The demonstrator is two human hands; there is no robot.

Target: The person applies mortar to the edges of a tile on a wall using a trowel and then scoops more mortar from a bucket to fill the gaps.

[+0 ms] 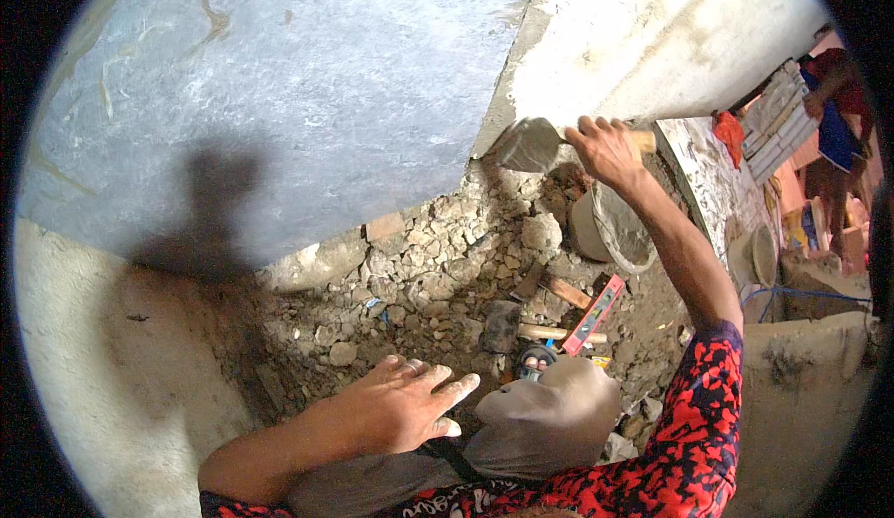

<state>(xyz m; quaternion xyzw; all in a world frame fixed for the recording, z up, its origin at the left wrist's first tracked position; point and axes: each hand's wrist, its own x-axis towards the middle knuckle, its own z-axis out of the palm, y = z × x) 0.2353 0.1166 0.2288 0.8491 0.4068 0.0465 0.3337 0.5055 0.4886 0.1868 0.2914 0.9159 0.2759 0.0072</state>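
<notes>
My right hand is closed around the wooden handle of a trowel. Its grey blade points left, at the lower corner where the blue-grey wall panel meets the white wall. Whether the blade touches the wall, I cannot tell. My left hand is held low in front of my body, above my lap, with nothing in it. The thumb and forefinger are apart, and a ring shows on one finger. Below my right forearm stands a bucket with grey residue inside.
Broken rubble lies along the wall's base. A red spirit level, a hammer and another wooden-handled tool lie by my sandalled foot. At far right are a concrete basin and another person.
</notes>
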